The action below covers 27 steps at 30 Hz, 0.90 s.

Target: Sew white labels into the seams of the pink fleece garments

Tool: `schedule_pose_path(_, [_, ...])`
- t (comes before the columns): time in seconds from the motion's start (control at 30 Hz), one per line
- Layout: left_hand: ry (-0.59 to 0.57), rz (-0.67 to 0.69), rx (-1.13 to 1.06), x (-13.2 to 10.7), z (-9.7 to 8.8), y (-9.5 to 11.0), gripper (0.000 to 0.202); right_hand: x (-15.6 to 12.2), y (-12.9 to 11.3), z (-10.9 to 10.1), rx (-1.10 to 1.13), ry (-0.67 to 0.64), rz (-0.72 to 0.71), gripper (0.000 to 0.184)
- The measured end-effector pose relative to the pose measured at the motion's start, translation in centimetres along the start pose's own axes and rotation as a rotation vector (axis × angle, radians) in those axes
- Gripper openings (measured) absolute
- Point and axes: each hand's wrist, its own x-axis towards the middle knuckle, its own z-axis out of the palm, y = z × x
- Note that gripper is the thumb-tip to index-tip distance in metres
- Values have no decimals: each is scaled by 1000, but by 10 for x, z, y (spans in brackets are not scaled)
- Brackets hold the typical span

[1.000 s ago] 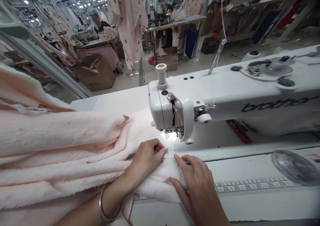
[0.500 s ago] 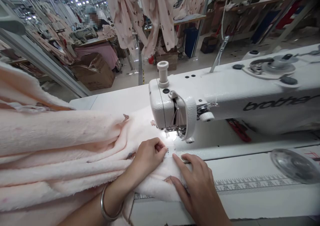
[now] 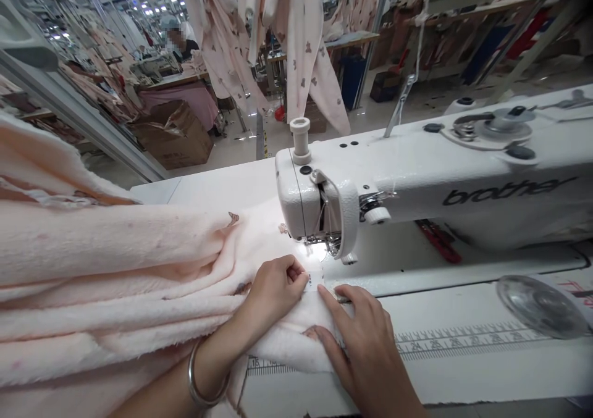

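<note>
A small white label point(image 3: 315, 278) with dark print lies on pale pink plush fabric point(image 3: 115, 239), just in front of the lit needle area of a white sewing machine point(image 3: 317, 189). My left hand point(image 3: 273, 288), with a metal bangle at the wrist, pinches the label's left edge between thumb and fingertips. On the fabric's right edge rests my right hand point(image 3: 365, 331), fingers apart, its index fingertip touching the label's lower right corner. The fabric runs in thick folds to the left, under my left forearm. The needle itself is too small to make out.
A printed ruler strip point(image 3: 458, 342) runs along the table's front. Red-handled snips point(image 3: 438, 242) lie under the machine arm. A clear round dish point(image 3: 540, 305) sits at right. Behind are hanging pink garments point(image 3: 303, 47), a cardboard box point(image 3: 173, 134) and a seated person point(image 3: 183, 41).
Both hands and the label stay almost in place. The hanging garments behind have swung, and the view has shifted slightly.
</note>
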Motion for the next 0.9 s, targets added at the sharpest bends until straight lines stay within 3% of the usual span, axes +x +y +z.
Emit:
schedule_pose_path(0.17, [29, 56, 75, -3, 3, -1, 13, -1, 0, -1, -7, 12, -10, 42])
schedule_pose_path(0.27, [67, 146, 232, -18, -7, -3, 16, -1, -1, -1, -2, 16, -14, 42])
schedule_pose_path(0.33, [68, 328, 417, -32, -17, -7, 31, -1, -1, -2, 1, 24, -10, 41])
schedule_pose_path(0.43, [8, 682, 643, -50, -28, -17, 35, -1, -1, -1, -7, 33, -17, 41])
schedule_pose_path(0.53, [-33, 857, 739, -55, -28, -27, 44, -1, 0, 0, -14, 38, -14, 41])
schedule_pose_path(0.9, [-127, 891, 739, -41, -21, -42, 56, -1, -2, -1, -10, 47, -6, 41])
